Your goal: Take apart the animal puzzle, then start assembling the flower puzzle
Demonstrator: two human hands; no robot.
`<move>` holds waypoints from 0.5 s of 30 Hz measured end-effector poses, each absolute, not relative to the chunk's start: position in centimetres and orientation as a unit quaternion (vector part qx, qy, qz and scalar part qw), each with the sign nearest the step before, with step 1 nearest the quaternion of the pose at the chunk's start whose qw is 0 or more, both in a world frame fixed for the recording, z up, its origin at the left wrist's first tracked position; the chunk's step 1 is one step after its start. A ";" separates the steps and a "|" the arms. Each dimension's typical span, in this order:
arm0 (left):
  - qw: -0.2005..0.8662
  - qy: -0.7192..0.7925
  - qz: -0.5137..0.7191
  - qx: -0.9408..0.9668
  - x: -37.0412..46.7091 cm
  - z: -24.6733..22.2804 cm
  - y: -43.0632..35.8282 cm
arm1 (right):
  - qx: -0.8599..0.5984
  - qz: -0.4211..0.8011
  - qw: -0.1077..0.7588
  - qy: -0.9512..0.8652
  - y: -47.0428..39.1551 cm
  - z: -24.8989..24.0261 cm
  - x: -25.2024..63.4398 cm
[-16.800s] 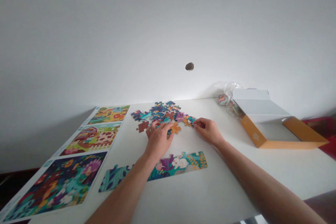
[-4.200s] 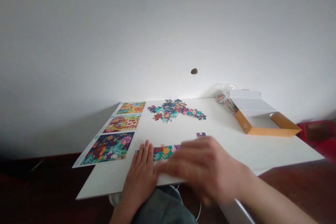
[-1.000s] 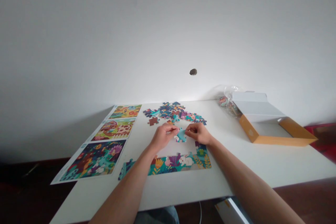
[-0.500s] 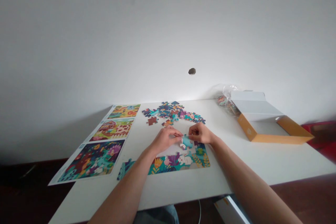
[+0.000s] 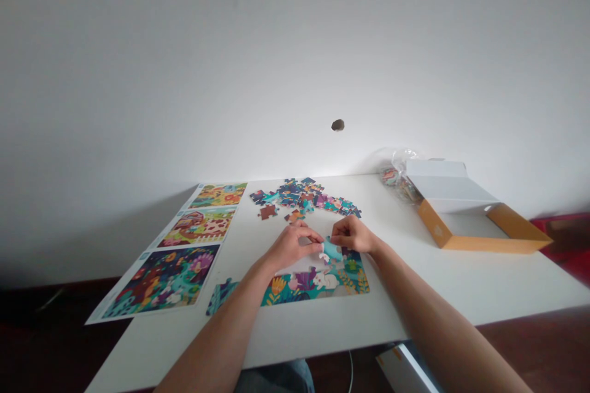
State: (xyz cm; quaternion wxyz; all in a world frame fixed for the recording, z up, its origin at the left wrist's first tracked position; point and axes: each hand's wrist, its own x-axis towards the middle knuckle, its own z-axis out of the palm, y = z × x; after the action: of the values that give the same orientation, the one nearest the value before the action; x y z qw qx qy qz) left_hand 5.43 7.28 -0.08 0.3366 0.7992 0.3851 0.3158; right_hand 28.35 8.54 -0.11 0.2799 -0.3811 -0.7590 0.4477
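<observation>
A light-blue jigsaw piece (image 5: 332,250) with a white patch lies between my hands, over the upper right of the partly joined jigsaw puzzle (image 5: 304,282). My left hand (image 5: 293,245) pinches the piece at its left edge with thumb and fingertips. At its upper right edge, the curled fingers of my right hand (image 5: 353,235) also grip it. The joined part shows a white rabbit, orange plants and teal ground; my left forearm covers some of its left side. Whether the piece is locked into its neighbours I cannot tell.
Behind my hands lies a heap of loose jigsaw pieces (image 5: 295,193). A sheet with printed pictures (image 5: 161,282) lies at the left. At the right stand an open orange-and-white box (image 5: 493,244) and a clear plastic bag (image 5: 401,184) with more pieces. The white table (image 5: 286,334) meets the wall.
The light-blue piece has shifted slightly right, with my left fingertips following it. My right hand stays nearly where it was.
</observation>
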 end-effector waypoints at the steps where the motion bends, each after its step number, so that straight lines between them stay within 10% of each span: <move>1: 0.336 0.387 0.315 0.799 5.4 -0.1 7.3 | -0.381 0.448 0.279 -0.759 8.5 -0.1 28.3; 15: 0.310 0.383 0.271 0.827 5.3 -0.1 7.3 | -0.407 0.320 0.218 -0.827 8.4 0.1 28.6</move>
State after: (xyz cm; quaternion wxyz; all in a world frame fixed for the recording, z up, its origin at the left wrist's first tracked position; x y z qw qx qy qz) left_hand 5.26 7.31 -0.14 0.3104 0.8266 0.3835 0.2707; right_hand 28.56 8.40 0.14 0.2181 -0.4067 -0.8273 0.3203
